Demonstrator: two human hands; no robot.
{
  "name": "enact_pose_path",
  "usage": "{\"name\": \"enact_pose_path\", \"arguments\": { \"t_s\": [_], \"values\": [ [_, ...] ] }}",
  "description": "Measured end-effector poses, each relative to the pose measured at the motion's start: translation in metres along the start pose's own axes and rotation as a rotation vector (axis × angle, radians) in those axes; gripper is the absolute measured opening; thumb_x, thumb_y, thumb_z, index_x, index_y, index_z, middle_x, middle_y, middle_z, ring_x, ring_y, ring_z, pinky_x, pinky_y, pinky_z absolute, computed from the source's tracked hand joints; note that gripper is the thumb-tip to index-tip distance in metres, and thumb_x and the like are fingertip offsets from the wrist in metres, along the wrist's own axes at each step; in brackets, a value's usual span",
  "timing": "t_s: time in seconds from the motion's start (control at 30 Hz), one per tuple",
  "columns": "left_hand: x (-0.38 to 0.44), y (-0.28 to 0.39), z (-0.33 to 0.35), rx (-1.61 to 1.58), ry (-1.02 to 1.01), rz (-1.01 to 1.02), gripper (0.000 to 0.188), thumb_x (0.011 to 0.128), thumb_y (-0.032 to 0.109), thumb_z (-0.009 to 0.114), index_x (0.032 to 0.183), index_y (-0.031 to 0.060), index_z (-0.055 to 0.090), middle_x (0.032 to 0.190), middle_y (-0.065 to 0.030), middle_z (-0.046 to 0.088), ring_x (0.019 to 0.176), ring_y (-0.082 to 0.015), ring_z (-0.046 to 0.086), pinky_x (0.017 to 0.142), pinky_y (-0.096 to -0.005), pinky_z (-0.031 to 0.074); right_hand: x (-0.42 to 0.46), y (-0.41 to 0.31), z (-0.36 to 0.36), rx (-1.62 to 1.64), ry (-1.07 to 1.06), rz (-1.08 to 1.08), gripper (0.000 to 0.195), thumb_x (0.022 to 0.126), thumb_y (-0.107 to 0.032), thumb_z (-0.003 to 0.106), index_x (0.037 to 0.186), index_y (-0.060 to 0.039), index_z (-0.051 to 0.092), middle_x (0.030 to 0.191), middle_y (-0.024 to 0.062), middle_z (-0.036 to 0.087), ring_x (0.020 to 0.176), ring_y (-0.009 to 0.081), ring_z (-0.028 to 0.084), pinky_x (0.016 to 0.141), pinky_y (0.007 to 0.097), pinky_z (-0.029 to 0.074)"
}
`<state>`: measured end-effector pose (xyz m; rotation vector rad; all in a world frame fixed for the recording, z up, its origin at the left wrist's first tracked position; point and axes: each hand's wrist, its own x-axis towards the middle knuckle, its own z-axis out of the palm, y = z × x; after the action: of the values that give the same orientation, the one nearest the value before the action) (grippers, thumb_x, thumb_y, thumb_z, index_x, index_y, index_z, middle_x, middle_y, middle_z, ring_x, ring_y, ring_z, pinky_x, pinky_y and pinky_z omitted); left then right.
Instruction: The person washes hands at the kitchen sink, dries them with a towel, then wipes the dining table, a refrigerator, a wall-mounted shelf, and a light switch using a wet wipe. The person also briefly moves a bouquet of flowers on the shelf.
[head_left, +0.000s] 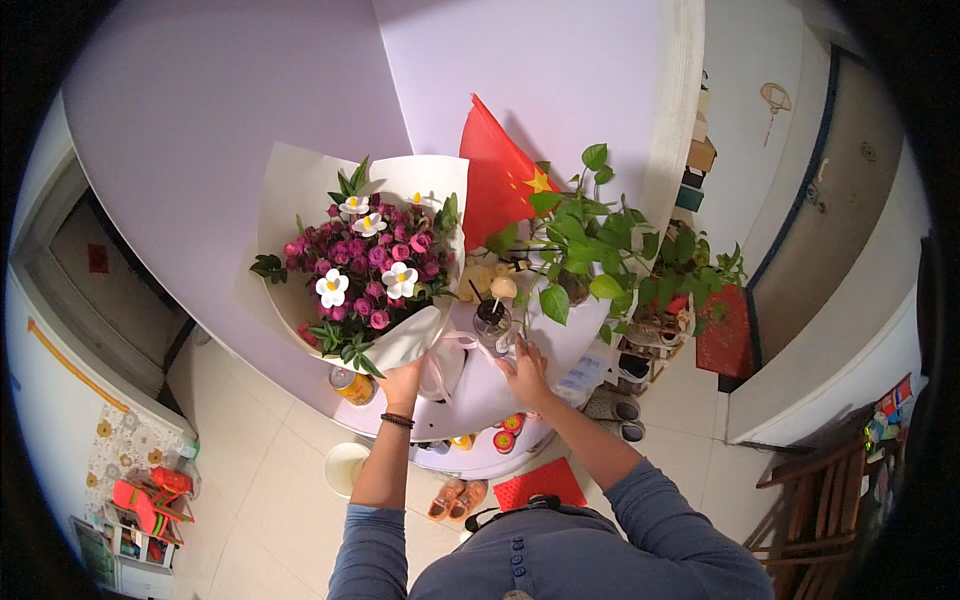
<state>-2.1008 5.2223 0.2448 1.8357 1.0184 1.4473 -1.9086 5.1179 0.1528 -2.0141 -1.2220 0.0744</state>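
My left hand grips the lower wrapping of a bouquet, its fingers partly hidden by the cream paper. Purple-pink roses, white artificial flowers with yellow centres and green leaves fill the bouquet. A pale pink ribbon trails from it towards my right hand. That hand is spread beside a small clear bottle with a dark top and sticks; whether its fingertips touch the bottle or the ribbon is unclear. Both hands are over a pale corner shelf. A yellow can stands left of my left wrist.
Behind the bottle are a red flag with yellow stars and a trailing green plant. Papers bearing writing lie at the shelf's right edge. Below are a lower shelf, a white bin, orange shoes and a red mat.
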Motion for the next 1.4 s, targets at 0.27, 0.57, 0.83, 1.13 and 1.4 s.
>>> {"name": "enact_pose_path", "arguments": {
  "t_s": [0.27, 0.57, 0.83, 1.13, 1.4],
  "values": [
    [-0.002, 0.003, -0.003, -0.072, 0.001, -0.073, 0.042, 0.067, 0.012, 0.078, 0.102, -0.0019, 0.061, 0.103, -0.0117, 0.064, 0.095, -0.024, 0.061, 0.086, -0.0346, 0.046, 0.025, -0.013, 0.012, 0.046, 0.064, -0.006, 0.056, 0.077, -0.032, 0.069, 0.114, 0.0071, 0.052, 0.105, 0.0232, 0.057, 0.097, 0.039, 0.054, 0.082, 0.047, 0.042],
    [-0.005, -0.004, 0.003, -0.059, -0.018, -0.11, 0.042, 0.069, 0.015, 0.076, 0.106, 0.0016, 0.061, 0.105, -0.0106, 0.065, 0.098, -0.0242, 0.061, 0.091, -0.0366, 0.044, 0.059, -0.008, 0.033, 0.065, 0.083, -0.019, 0.045, 0.076, -0.027, 0.069, 0.105, 0.0046, 0.055, 0.099, 0.0213, 0.057, 0.091, 0.0394, 0.056, 0.079, 0.0482, 0.042],
    [-0.002, -0.009, -0.001, -0.036, -0.085, -0.106, 0.044, 0.07, 0.013, 0.075, 0.109, 0.002, 0.059, 0.107, -0.011, 0.064, 0.099, -0.0241, 0.06, 0.091, -0.0365, 0.044, 0.073, -0.01, 0.039, 0.057, 0.108, -0.02, 0.051, 0.076, -0.03, 0.068, 0.112, 0.004, 0.054, 0.103, 0.0198, 0.058, 0.099, 0.0377, 0.053, 0.085, 0.0476, 0.04],
    [0.008, -0.011, -0.001, -0.002, -0.054, -0.063, 0.044, 0.065, 0.011, 0.077, 0.104, -0.0006, 0.06, 0.104, -0.0108, 0.064, 0.096, -0.0242, 0.061, 0.089, -0.0356, 0.045, 0.012, -0.003, 0.014, 0.091, 0.068, -0.181, 0.059, 0.081, -0.016, 0.058, 0.131, 0.0067, 0.034, 0.124, 0.0265, 0.045, 0.112, 0.0408, 0.046, 0.098, 0.0469, 0.033],
    [0.014, -0.027, 0.003, 0.031, -0.07, 0.053, 0.045, 0.066, 0.012, 0.078, 0.105, -0.0018, 0.06, 0.107, -0.011, 0.063, 0.094, -0.0226, 0.061, 0.088, -0.0341, 0.046, -0.069, -0.049, 0.009, -0.156, -0.166, -0.594, 0.046, 0.087, -0.015, 0.048, 0.128, 0.0028, 0.038, 0.134, 0.0191, 0.041, 0.129, 0.0315, 0.035, 0.108, 0.0453, 0.024]
  ]
}}
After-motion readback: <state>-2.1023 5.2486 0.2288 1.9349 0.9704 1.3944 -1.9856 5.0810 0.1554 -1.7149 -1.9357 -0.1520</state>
